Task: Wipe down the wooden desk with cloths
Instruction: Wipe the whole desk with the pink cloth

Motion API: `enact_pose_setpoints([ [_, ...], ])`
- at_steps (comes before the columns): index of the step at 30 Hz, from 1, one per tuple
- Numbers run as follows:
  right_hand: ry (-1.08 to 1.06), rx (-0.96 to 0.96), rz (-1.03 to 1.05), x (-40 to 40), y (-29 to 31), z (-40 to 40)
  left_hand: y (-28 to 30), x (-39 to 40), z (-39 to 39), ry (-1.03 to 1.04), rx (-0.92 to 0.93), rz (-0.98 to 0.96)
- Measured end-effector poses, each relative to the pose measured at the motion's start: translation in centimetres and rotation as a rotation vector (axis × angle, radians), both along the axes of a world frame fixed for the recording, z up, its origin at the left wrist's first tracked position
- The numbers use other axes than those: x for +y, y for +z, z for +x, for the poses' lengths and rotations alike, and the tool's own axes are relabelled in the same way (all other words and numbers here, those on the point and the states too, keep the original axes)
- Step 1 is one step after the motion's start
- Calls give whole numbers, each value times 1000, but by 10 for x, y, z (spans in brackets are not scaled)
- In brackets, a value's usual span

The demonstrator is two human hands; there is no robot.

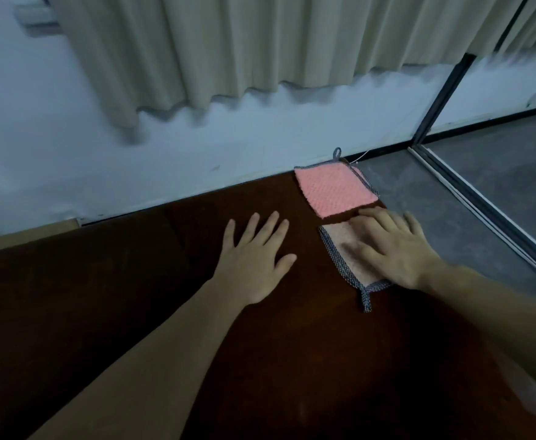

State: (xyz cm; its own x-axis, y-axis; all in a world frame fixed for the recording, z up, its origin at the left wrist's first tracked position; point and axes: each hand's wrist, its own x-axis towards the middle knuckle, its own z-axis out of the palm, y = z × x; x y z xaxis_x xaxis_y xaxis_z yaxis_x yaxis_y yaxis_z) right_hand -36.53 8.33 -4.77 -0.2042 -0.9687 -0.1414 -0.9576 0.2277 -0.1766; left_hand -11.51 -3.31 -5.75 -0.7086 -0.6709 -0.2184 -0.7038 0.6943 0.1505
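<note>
Right hand (pixel 393 246): fingers straight and spread, palm down, pressing flat on the beige cloth (pixel 346 252); grasping nothing.

Left hand (pixel 254 258): released, fingers splayed, flat on the bare surface (pixel 133 312), near the beige cloth but apart from it.

Beige cloth: grey dotted trim, hanging loop trailing toward the near side; lies along the surface's right edge, largely covered by the right hand.

Pink cloth (pixel 333 190): same trim, loop at its far end; lies flat at the far right corner, just beyond the beige cloth, with the right fingertips (pixel 368 212) at or just short of its near edge. Untouched otherwise.

Surface: dark brown wood, butting against a pale wall (pixel 70 154) at its far edge.

Surroundings: curtain (pixel 228 42) above the wall; grey floor (pixel 451 223) past the right edge.

Step in hand, judged: starting a wipe with the beige cloth. Done well, the palm keeps even downward pressure so the cloth slides without bunching, strokes overlap, and the cloth stays clear of the right edge so it does not slip off. The left hand can brace, or take the pink cloth.
</note>
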Motion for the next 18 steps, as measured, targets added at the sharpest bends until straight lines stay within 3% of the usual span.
enact_pose_setpoints([
  [9,-52,11,-43,-135,-4,-1,-4,-53,43,91,8,-59],
  [13,-13,92,113,-154,-21,-3,-18,-62,59,128,-11,-36],
  [18,-49,102,107,-152,-29,4,-27,-60,60,157,18,-46],
])
